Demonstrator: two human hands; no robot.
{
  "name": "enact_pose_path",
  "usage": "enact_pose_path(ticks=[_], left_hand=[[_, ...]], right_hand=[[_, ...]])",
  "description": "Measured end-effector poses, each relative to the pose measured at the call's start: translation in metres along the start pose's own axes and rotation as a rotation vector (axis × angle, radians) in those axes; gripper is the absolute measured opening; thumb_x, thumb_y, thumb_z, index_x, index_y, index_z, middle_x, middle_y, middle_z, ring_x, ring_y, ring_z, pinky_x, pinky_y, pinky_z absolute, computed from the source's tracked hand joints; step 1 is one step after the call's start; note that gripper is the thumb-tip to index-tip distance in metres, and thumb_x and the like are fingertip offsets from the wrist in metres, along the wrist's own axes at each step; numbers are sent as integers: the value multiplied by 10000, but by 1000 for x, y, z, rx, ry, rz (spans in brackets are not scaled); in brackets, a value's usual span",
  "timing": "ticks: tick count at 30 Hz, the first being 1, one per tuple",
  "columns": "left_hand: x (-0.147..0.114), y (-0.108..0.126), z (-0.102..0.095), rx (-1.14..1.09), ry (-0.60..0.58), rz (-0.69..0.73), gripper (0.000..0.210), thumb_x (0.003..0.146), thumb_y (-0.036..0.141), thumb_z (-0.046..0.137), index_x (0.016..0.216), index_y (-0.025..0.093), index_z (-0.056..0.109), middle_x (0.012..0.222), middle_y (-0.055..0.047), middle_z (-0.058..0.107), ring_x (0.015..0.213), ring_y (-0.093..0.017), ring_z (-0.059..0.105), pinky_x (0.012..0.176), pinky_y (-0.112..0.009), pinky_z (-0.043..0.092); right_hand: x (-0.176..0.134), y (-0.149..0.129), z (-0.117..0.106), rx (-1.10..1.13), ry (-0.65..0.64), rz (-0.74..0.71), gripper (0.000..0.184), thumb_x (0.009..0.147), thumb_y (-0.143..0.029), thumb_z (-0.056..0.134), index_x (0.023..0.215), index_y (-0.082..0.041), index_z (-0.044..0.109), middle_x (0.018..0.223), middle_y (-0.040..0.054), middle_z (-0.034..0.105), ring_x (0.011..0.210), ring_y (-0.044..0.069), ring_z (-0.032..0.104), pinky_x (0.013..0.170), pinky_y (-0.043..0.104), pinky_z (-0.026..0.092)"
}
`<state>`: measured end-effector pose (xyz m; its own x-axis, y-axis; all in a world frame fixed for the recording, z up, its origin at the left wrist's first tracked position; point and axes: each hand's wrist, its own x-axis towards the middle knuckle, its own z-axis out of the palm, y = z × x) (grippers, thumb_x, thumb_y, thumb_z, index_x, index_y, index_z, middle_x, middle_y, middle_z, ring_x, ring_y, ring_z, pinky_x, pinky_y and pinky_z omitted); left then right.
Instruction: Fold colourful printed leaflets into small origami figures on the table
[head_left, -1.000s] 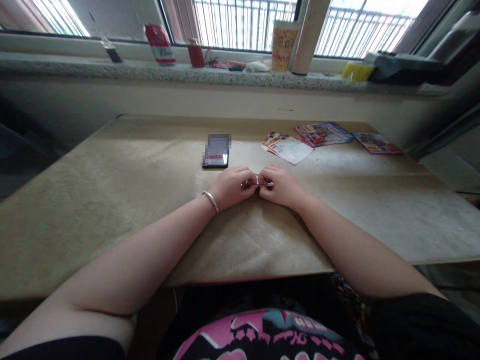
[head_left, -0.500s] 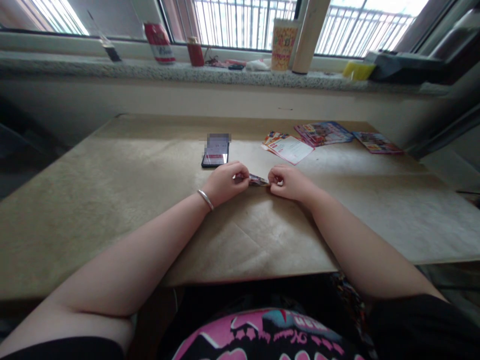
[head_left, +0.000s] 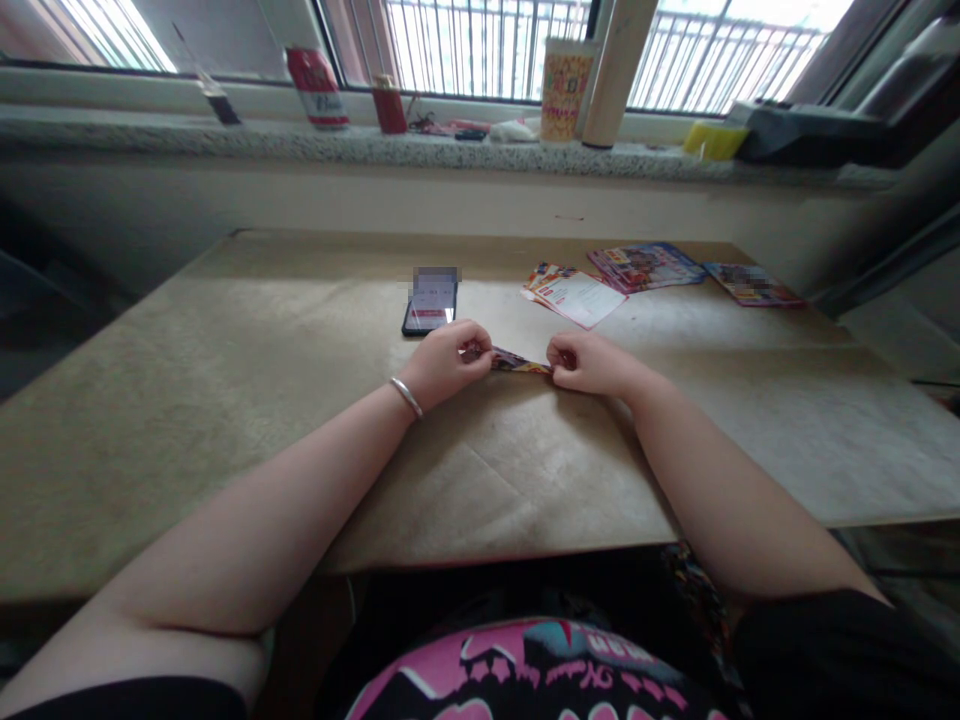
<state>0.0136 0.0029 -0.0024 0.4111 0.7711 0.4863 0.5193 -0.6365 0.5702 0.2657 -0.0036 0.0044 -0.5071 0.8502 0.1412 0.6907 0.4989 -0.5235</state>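
Observation:
Between my hands, low over the table, runs a narrow strip of folded printed paper (head_left: 520,362) in several colours. My left hand (head_left: 450,360) pinches its left end, with the thumb and fingers closed. Its right end is in the closed fingers of my right hand (head_left: 589,362). Both ends of the paper are hidden by the fingers. A smartphone (head_left: 430,306) with a lit screen lies flat just beyond my left hand. Past my right hand lies a small fan of printed sheets (head_left: 581,298), the top one mostly white.
The table (head_left: 247,420) has a pale, creased cover. Colourful leaflets (head_left: 649,267) lie at its back right, with another printed leaflet (head_left: 752,284) beside them. On the windowsill stand a red can (head_left: 319,90), a red lighter-like object (head_left: 389,105), a patterned cup (head_left: 564,92) and a yellow block (head_left: 714,141).
My hands have drawn slightly apart, the right one moving right and the left one a little left. More of the folded paper shows between them.

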Motion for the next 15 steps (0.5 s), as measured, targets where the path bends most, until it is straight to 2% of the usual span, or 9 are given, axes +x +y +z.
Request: enact_pose_path(ticks=[8, 15], left_hand=[[2, -5, -4, -43, 2, -93, 136, 757, 298, 611, 743, 164, 591, 705, -2, 611, 611, -109, 521, 566, -228, 418], [1, -9, -9, -9, 28, -58, 128, 769, 290, 603, 754, 164, 594, 742, -8, 612, 667, -118, 539, 607, -239, 433]], right_hand=[[-3, 7, -5, 79, 1, 44, 31, 645, -194, 510, 667, -208, 494, 605, -44, 474, 565, 109, 415, 539, 254, 301], [-5, 10, -9, 88, 5, 41, 33, 654, -196, 517, 681, -204, 501, 622, -42, 485, 583, 109, 430, 556, 246, 320]])
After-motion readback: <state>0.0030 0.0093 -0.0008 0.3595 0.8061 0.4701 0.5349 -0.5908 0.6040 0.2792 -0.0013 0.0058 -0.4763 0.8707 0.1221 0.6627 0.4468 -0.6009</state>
